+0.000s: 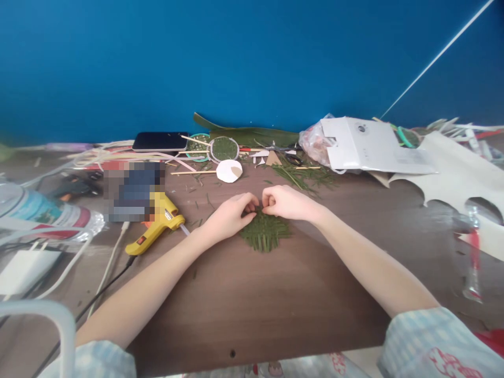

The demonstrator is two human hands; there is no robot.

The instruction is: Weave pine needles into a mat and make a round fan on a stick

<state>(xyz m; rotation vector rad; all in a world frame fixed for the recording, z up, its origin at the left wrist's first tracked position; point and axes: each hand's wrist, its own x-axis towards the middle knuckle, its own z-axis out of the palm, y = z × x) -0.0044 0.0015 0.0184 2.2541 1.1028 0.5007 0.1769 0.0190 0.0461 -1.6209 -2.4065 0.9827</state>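
Head view. The woven mat [264, 232] of green leaf strips lies flat on the brown table [244, 304], near its middle, and serves as the landmark for everything else noted here. The left hand [230, 215] rests on the mat's far left edge, fingers curled in and pinching at a strip end. The right hand [285, 202] sits on the far right edge, fingers likewise curled and pinched; the two sets of fingertips nearly meet over the mat's top edge. Exactly which strip each hand grips cannot be told, since the knuckles hide it.

Left of the mat, near it, lies a yellow glue gun [157, 226] with its nozzle pointing toward the mat and its cord trailing off to the near left. Behind the mat, a white paper disc [229, 170] and, farther back, a round hoop [223, 148] filled with green pieces. A dark phone [160, 141] lies behind and to the left. Loose green needles [299, 176] are scattered behind and to the right, and beyond them a white card [370, 147] and a plastic bag [313, 139].

Judgement on technique: the weave looks loose at its near edge, so the strip being worked should be kept flat and snug against its neighbour. Pinching close to the crossing point would likely keep the row from shifting. The glue gun nozzle lies near the left forearm, a possible burn risk if it is hot.
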